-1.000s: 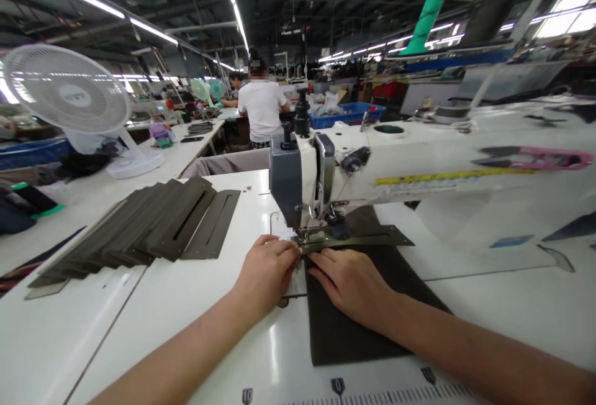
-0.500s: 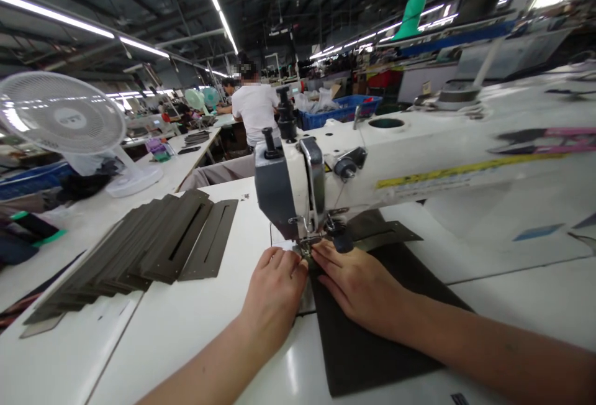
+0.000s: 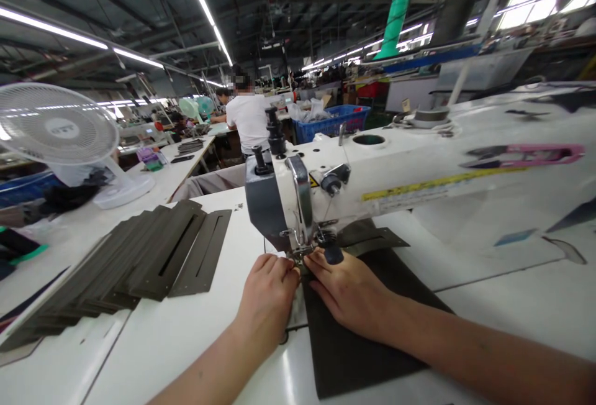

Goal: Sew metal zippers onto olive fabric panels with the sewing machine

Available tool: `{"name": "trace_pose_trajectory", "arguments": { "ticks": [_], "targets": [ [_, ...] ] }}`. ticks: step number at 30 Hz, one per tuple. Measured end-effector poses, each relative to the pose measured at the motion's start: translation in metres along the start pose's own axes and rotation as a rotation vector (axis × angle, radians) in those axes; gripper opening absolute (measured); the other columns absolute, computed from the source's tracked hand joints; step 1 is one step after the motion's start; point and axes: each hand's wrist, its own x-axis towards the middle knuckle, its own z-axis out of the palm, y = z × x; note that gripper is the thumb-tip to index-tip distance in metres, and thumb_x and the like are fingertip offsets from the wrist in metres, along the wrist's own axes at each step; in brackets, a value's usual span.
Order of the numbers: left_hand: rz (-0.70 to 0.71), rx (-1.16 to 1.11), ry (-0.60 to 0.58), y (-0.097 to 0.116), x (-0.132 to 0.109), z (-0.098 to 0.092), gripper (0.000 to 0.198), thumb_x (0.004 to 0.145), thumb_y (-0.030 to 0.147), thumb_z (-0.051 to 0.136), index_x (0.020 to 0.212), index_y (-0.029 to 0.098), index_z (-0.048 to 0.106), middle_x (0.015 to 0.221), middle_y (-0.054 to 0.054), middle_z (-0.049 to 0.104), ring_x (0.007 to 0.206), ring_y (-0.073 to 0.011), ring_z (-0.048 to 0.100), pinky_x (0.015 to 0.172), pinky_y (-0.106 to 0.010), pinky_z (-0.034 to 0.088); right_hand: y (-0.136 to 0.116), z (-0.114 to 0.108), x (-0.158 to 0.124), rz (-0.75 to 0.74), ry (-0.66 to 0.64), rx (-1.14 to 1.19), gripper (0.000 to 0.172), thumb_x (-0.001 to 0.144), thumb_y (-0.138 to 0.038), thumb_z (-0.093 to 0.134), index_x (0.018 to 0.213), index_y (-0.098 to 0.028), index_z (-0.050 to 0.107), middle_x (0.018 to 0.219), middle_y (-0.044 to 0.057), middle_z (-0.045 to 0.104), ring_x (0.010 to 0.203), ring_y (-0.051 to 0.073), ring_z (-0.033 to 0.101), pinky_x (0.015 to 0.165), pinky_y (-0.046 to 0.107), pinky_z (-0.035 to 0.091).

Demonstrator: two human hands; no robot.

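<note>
A white sewing machine with a dark grey head cover stands in front of me. Under its needle and presser foot lies a dark olive-brown fabric panel, which extends towards me and right. My left hand is closed, fingers curled at the panel's edge just left of the foot; its fingertips are partly hidden. Lying across the panel, my right hand has its fingers stretched out flat, tips close to the foot. Behind it, a slotted strip of the same dark material shows under the machine arm.
Slotted dark pieces lie fanned in a stack on the table's left. A white fan stands beyond them. Pink-handled snips rest against the machine arm. Farther off are a person in a white shirt and a blue crate.
The camera view has shifted slightly, so the scene sits a little left in the picture. Both hands stay beside the presser foot, with the fabric panel nearly unchanged beneath them.
</note>
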Motion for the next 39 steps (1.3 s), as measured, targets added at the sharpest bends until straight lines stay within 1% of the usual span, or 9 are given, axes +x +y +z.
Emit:
{"name": "trace_pose_trajectory", "arguments": {
  "ticks": [12, 18, 24, 28, 31, 33, 35, 37, 39],
  "targets": [
    [-0.042, -0.001, -0.028, 0.000, 0.003, -0.002, 0.014, 0.083, 0.010, 0.048, 0.072, 0.013, 0.056, 0.078, -0.006, 0.058, 0.073, -0.0176, 0.056, 0.071, -0.035, 0.044, 0.002, -0.003, 0.003, 0.010, -0.071, 0.032, 0.025, 0.082, -0.015, 0.043, 0.103, -0.010, 0.055, 0.102, 0.014, 0.059, 0.104, 0.023, 0.051, 0.095, 0.040, 0.037],
    [-0.028, 0.010, 0.025, 0.000, 0.002, -0.002, 0.015, 0.084, 0.010, 0.047, 0.073, 0.013, 0.057, 0.076, -0.006, 0.058, 0.073, -0.0185, 0.055, 0.069, -0.034, 0.044, 0.001, -0.004, 0.003, 0.013, -0.049, 0.029, 0.026, 0.081, -0.014, 0.042, 0.103, -0.010, 0.055, 0.103, 0.013, 0.059, 0.101, 0.023, 0.052, 0.094, 0.040, 0.038],
    [-0.042, 0.027, 0.040, 0.001, 0.001, 0.000, 0.016, 0.082, 0.008, 0.046, 0.071, 0.014, 0.056, 0.072, -0.006, 0.057, 0.069, -0.0186, 0.053, 0.068, -0.034, 0.045, 0.000, -0.001, 0.003, 0.020, -0.049, 0.036, 0.025, 0.081, -0.014, 0.043, 0.102, -0.010, 0.056, 0.101, 0.012, 0.059, 0.096, 0.024, 0.052, 0.091, 0.041, 0.039],
    [-0.078, 0.026, 0.075, 0.002, 0.001, 0.002, 0.013, 0.084, 0.013, 0.048, 0.074, 0.013, 0.057, 0.073, -0.006, 0.058, 0.069, -0.0194, 0.054, 0.067, -0.035, 0.045, -0.002, -0.002, 0.004, 0.018, -0.024, 0.087, 0.024, 0.081, -0.012, 0.044, 0.102, -0.011, 0.055, 0.102, 0.011, 0.059, 0.096, 0.022, 0.053, 0.092, 0.039, 0.039],
    [-0.116, -0.015, 0.059, 0.001, 0.000, 0.001, 0.010, 0.083, 0.014, 0.052, 0.076, 0.013, 0.058, 0.077, -0.007, 0.061, 0.073, -0.0198, 0.056, 0.070, -0.036, 0.046, 0.008, -0.009, -0.001, -0.020, -0.013, 0.098, 0.027, 0.082, -0.010, 0.042, 0.105, -0.013, 0.055, 0.105, 0.009, 0.059, 0.099, 0.020, 0.052, 0.094, 0.037, 0.038],
    [-0.130, -0.059, 0.043, 0.000, -0.002, -0.003, 0.008, 0.081, 0.012, 0.053, 0.078, 0.014, 0.059, 0.083, -0.007, 0.063, 0.076, -0.0198, 0.058, 0.072, -0.037, 0.046, 0.022, -0.018, -0.009, -0.014, 0.010, -0.006, 0.028, 0.082, -0.012, 0.044, 0.108, -0.012, 0.054, 0.110, 0.011, 0.057, 0.104, 0.022, 0.050, 0.096, 0.043, 0.035],
    [-0.125, -0.108, 0.046, 0.003, -0.007, -0.011, 0.010, 0.081, 0.011, 0.052, 0.081, 0.016, 0.061, 0.090, -0.006, 0.064, 0.080, -0.0198, 0.058, 0.076, -0.038, 0.046, 0.035, -0.029, -0.021, 0.064, 0.030, -0.154, 0.030, 0.080, -0.013, 0.047, 0.109, -0.009, 0.055, 0.111, 0.016, 0.057, 0.104, 0.027, 0.051, 0.092, 0.048, 0.037],
    [-0.099, -0.166, 0.064, 0.010, -0.014, -0.024, 0.016, 0.082, 0.010, 0.047, 0.084, 0.017, 0.061, 0.094, -0.006, 0.064, 0.082, -0.0189, 0.058, 0.080, -0.039, 0.044, 0.036, -0.043, -0.036, 0.168, -0.003, -0.230, 0.027, 0.079, -0.009, 0.045, 0.101, -0.007, 0.059, 0.100, 0.017, 0.060, 0.094, 0.028, 0.056, 0.081, 0.045, 0.044],
    [-0.051, -0.236, 0.080, 0.021, -0.022, -0.038, 0.020, 0.085, 0.010, 0.043, 0.085, 0.018, 0.060, 0.090, -0.005, 0.064, 0.079, -0.0172, 0.058, 0.081, -0.038, 0.042, 0.021, -0.055, -0.050, 0.224, -0.106, -0.176, 0.023, 0.080, -0.007, 0.039, 0.083, -0.012, 0.062, 0.081, 0.011, 0.063, 0.077, 0.023, 0.059, 0.068, 0.036, 0.046]
  ]
}}
